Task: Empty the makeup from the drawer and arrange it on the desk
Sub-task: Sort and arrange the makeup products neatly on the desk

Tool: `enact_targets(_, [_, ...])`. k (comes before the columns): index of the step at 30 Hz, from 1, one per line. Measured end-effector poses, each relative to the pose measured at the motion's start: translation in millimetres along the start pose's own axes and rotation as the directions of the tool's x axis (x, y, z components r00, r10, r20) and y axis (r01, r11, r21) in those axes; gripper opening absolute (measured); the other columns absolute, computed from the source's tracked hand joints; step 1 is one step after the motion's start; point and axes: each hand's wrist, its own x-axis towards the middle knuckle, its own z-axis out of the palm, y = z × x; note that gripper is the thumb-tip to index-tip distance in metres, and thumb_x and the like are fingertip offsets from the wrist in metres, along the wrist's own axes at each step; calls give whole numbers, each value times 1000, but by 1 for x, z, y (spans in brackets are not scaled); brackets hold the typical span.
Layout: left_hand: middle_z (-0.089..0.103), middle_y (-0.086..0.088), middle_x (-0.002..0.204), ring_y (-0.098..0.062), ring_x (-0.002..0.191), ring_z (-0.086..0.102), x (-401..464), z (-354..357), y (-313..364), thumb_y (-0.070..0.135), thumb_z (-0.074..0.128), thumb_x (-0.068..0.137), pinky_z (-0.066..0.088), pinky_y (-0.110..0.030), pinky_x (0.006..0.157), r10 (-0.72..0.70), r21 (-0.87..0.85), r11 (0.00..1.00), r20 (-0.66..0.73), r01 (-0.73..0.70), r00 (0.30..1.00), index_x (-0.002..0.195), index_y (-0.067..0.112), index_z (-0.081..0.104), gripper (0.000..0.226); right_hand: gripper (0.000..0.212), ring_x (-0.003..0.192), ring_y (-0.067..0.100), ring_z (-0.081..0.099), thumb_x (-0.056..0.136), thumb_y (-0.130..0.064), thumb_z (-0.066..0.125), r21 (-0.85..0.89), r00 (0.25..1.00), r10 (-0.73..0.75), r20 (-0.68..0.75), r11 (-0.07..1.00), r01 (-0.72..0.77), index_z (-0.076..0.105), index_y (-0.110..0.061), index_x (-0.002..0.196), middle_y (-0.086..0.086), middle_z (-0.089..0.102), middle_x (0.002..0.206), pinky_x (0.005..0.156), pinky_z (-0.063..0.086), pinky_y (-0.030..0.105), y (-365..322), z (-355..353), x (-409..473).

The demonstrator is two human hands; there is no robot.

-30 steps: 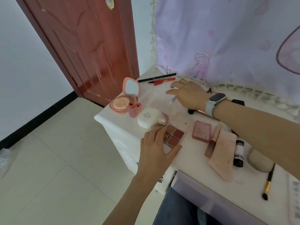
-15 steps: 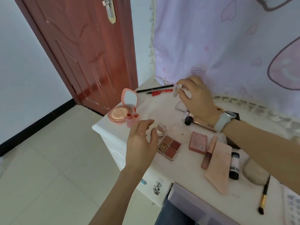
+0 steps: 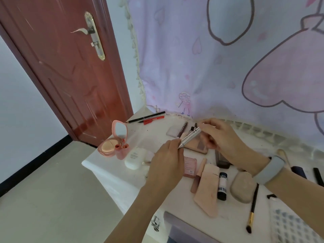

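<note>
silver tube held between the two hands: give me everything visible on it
The silver tube is slim, cylindrical and glossy, metallic-looking, with a clear or pale section toward its upper end. It is held in the air above the desk, tilted, lower end toward the left hand, upper end toward the right hand. Both hands pinch it, one at each end. Whether it is a lip gloss or a mascara cannot be told; no label is readable.

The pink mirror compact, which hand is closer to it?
Left. The left hand is just right of the pink mirror compact; the right hand is farther right. Both hold a silver tube.
</note>
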Motion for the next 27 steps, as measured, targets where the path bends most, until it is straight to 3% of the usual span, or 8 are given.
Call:
enact_targets(4, [59, -3, 80, -20, 65, 56, 5, 10, 21, 26, 29, 90, 45, -30, 48, 121, 55, 992, -67, -117, 990, 107, 9, 57, 37, 26, 35, 3, 34, 95, -22, 47, -121, 993, -109, -45, 987, 103, 56, 0, 88, -6, 39, 45, 38, 29, 10, -5, -14, -10])
enact_targets(7, [53, 10, 60, -12, 44, 48, 13, 16, 35, 35, 33, 91, 36, -22, 37, 128, 97, 988, -98, -119, 987, 97, 19, 53, 26, 22, 46, 3, 41, 97, -19, 41, -353, 945, -321, -65, 893, 279, 48, -15, 76, -6, 40, 57, 48, 34, 13, -4, -23, -14])
enact_targets(12, [49, 13, 52, -3, 50, 46, 25, 17, 46, 48, 41, 92, 35, -14, 48, 20, -182, 983, 127, 3, 992, 89, 35, 44, 13, 18, 54, 2, 38, 97, -14, 40, -387, 903, -415, 108, 819, 423, 43, -27, 84, -10, 40, 62, 55, 34, 15, -3, -53, -21])
enact_targets(15, [50, 9, 59, -4, 52, 44, 34, 16, 53, 30, 56, 89, 35, -19, 52, -91, -341, 931, 131, 132, 987, 87, 32, 44, 13, 13, 53, 10, 38, 96, -13, 42, -264, 934, -348, 76, 897, 355, 42, -25, 93, -4, 46, 63, 53, 35, 22, -6, -64, -22])
enact_targets(19, [63, -2, 78, -14, 71, 58, 41, 24, 65, 16, 57, 90, 45, -28, 65, -103, -454, 882, 74, 126, 992, 89, 26, 52, 11, 8, 49, 3, 53, 92, -11, 51, 36, 964, -141, -226, 988, 153, 49, -11, 100, 6, 61, 72, 50, 43, 17, -11, -64, -15])
enact_targets(22, [67, 1, 78, -5, 62, 57, 44, 33, 75, 16, 56, 90, 42, -14, 56, -147, -472, 876, -64, 100, 987, 91, 29, 52, 14, 12, 57, 12, 54, 92, -7, 51, 189, 942, -19, -335, 978, 87, 56, -4, 102, 8, 62, 71, 55, 47, 21, -13, -70, -7])
enact_targets(25, [65, 3, 72, -5, 58, 56, 49, 32, 81, 17, 59, 88, 39, -9, 54, -195, -541, 840, -207, 54, 959, 86, 27, 51, 13, 10, 59, 18, 57, 94, -6, 49, 428, 940, 145, -309, 904, 1, 58, -6, 94, 10, 63, 77, 55, 51, 23, -20, -73, -3])
enact_targets(27, [61, 3, 63, -12, 62, 58, 53, 30, 86, 19, 60, 88, 40, -12, 52, -92, -494, 868, -240, -40, 966, 82, 32, 50, 18, 13, 52, 19, 55, 95, -14, 46, 470, 951, 188, -248, 881, -52, 59, -10, 94, 11, 61, 76, 50, 49, 25, -24, -67, -2])
